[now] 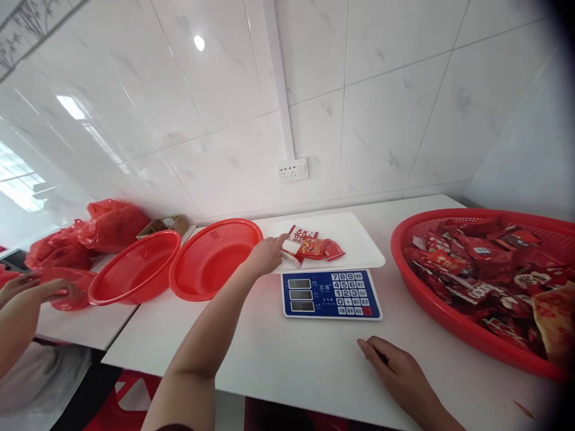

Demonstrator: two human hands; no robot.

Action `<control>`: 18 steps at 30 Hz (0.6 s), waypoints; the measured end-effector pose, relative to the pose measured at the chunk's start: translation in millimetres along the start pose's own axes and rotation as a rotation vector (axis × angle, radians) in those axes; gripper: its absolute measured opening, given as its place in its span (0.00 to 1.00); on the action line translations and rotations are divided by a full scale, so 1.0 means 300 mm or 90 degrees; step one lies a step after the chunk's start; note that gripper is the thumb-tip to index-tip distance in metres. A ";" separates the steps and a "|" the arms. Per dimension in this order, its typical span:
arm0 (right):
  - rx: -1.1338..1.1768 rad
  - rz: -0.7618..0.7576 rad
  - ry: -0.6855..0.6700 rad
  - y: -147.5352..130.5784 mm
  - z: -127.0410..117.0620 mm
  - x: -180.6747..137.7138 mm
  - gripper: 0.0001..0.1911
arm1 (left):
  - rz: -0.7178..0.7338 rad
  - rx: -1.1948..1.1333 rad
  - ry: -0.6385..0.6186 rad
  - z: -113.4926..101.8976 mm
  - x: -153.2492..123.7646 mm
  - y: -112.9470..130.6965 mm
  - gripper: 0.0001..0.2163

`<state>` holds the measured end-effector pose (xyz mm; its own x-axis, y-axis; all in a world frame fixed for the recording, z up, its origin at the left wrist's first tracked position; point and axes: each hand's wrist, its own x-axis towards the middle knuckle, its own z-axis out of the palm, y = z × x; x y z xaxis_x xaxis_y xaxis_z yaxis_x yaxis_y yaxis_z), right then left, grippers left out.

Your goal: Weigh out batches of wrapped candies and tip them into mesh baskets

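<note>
My left hand (266, 256) reaches over the white weighing tray (362, 242), its fingers closed at the left end of a small pile of snack packets (313, 247). These packets are red, white and orange and lie on the tray. In front of it is the blue keypad panel (331, 294) of a digital scale, with three small displays. My right hand (393, 362) rests on the table nearer to me, its fingers curled in, with nothing visible in them.
On the right, a large red basket (406, 272) holds many red snack packets. Two red plastic baskets (215, 257) (135, 269) stand to the left. Beyond them are red plastic bags (117, 226) and a co-worker's hands (54, 290). A tiled wall with a socket (293, 170) borders the table.
</note>
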<state>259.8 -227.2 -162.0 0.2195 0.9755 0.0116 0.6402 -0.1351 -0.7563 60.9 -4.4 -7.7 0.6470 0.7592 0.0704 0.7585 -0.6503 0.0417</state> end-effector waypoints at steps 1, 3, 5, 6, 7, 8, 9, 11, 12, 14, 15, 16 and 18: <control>0.000 0.003 -0.006 0.001 0.000 0.000 0.25 | -0.026 0.020 0.008 -0.027 -0.024 -0.028 0.27; -0.001 0.008 -0.015 0.005 0.002 0.000 0.25 | -0.093 0.059 0.033 -0.083 -0.070 -0.087 0.25; 0.000 0.009 -0.019 0.012 0.007 0.002 0.25 | -0.159 0.088 0.067 -0.130 -0.100 -0.128 0.23; 0.000 0.009 -0.020 0.017 0.010 0.004 0.25 | -0.182 0.097 0.083 -0.143 -0.107 -0.132 0.23; 0.000 0.008 -0.019 0.021 0.013 0.005 0.25 | -0.196 0.103 0.095 -0.148 -0.106 -0.124 0.22; -0.002 0.007 -0.015 0.025 0.016 0.006 0.25 | -0.195 0.097 0.101 -0.144 -0.100 -0.102 0.22; -0.004 0.004 -0.010 0.029 0.019 0.007 0.24 | -0.175 0.076 0.101 -0.130 -0.087 -0.068 0.22; -0.004 -0.009 0.004 0.033 0.022 0.007 0.24 | -0.090 -0.012 0.077 -0.082 -0.050 0.024 0.22; -0.003 -0.017 0.011 0.034 0.022 0.007 0.24 | -0.034 -0.071 0.057 -0.052 -0.028 0.075 0.24; 0.004 -0.025 0.015 0.034 0.020 0.006 0.24 | 0.004 -0.119 0.015 0.007 0.014 0.166 0.27; 0.009 -0.025 0.011 0.033 0.018 0.005 0.24 | 0.012 -0.121 0.001 0.030 0.032 0.201 0.28; 0.013 -0.023 0.006 0.032 0.016 0.003 0.24 | 0.014 -0.116 -0.005 0.048 0.047 0.227 0.27; 0.022 -0.021 -0.008 0.029 0.012 -0.001 0.24 | 0.018 -0.100 0.001 0.062 0.064 0.251 0.22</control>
<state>262.6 -228.0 -170.9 0.1892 0.9815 0.0288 0.6211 -0.0969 -0.7777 131.8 -38.3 -21.8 0.6674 0.7409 0.0748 0.7190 -0.6673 0.1944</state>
